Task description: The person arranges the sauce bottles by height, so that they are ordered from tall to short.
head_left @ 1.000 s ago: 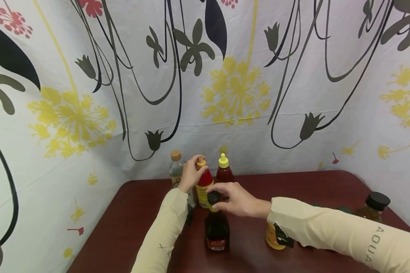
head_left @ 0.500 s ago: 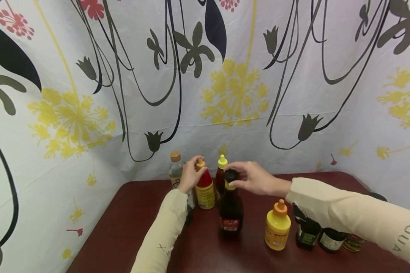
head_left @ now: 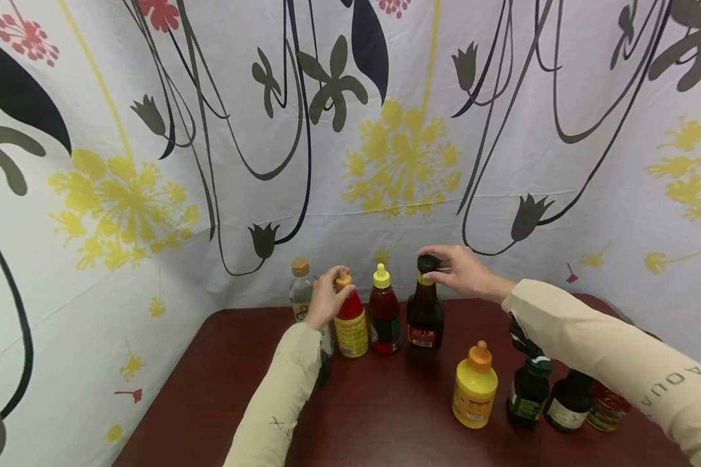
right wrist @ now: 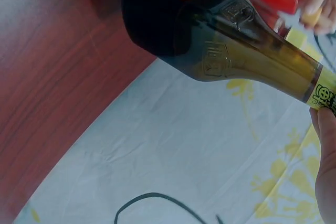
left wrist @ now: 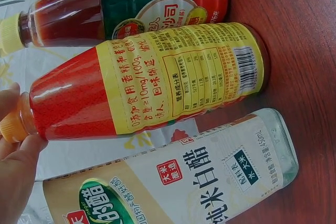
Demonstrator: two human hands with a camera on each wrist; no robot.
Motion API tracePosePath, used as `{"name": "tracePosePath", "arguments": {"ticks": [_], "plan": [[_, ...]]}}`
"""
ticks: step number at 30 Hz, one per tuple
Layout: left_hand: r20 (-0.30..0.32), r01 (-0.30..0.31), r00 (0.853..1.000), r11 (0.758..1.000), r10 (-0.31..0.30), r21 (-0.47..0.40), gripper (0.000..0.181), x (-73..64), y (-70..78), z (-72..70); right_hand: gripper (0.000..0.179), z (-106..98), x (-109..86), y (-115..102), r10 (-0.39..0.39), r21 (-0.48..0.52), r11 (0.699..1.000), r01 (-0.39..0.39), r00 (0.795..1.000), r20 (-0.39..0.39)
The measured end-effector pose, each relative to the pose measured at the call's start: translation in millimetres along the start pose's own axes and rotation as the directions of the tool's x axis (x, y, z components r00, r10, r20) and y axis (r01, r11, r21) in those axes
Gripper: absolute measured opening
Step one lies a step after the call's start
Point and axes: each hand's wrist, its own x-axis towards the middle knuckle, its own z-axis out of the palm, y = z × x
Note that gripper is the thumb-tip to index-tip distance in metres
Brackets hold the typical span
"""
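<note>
My right hand point(head_left: 464, 269) grips a dark soy-sauce-like bottle point(head_left: 424, 318) around its black cap and neck. It is upright at the back of the table, right of a ketchup bottle point(head_left: 383, 318) with a yellow nozzle cap; whether its base touches the table I cannot tell. With thumb and fingers my left hand point(head_left: 329, 298) pinches the orange cap of a red chili sauce bottle point(left wrist: 147, 82) with a yellow label. Left of that bottle stands a clear white vinegar bottle point(left wrist: 210, 171), partly behind my left hand and sleeve in the head view.
Nearer the front right stand a yellow squeeze bottle point(head_left: 474, 389) with an orange cap, two dark bottles point(head_left: 528, 392) and a red-labelled jar point(head_left: 606, 405), partly under my right sleeve. A flower-patterned cloth point(head_left: 409, 155) hangs behind the dark red table point(head_left: 385, 415).
My right hand has carried the dark bottle from in front of the chili sauce back and rightwards, past the ketchup bottle, which now shows fully. My left hand stays on the orange cap.
</note>
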Motion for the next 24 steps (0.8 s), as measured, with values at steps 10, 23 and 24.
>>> {"name": "tracePosePath", "arguments": {"ticks": [10, 23, 24], "plan": [[-0.008, -0.025, 1.0, 0.999, 0.025, 0.021, 0.025, 1.1, -1.7, 1.2, 0.04, 9.0, 11.2, 26.9, 0.005, -0.047, 0.999, -0.004, 1.0, 0.024], [-0.009, 0.0, 1.0, 0.999, 0.0, 0.041, 0.027, 0.7, 2.2, -0.4, 0.04, 18.5, 12.8, 47.3, 0.032, -0.039, 0.999, -0.03, 0.998, 0.05], [-0.005, 0.0, 1.0, 0.999, 0.001, 0.045, 0.027, 0.8, 2.2, -0.3, 0.04, 19.1, 12.3, 47.9, 0.039, -0.033, 0.999, -0.037, 0.998, 0.051]]}}
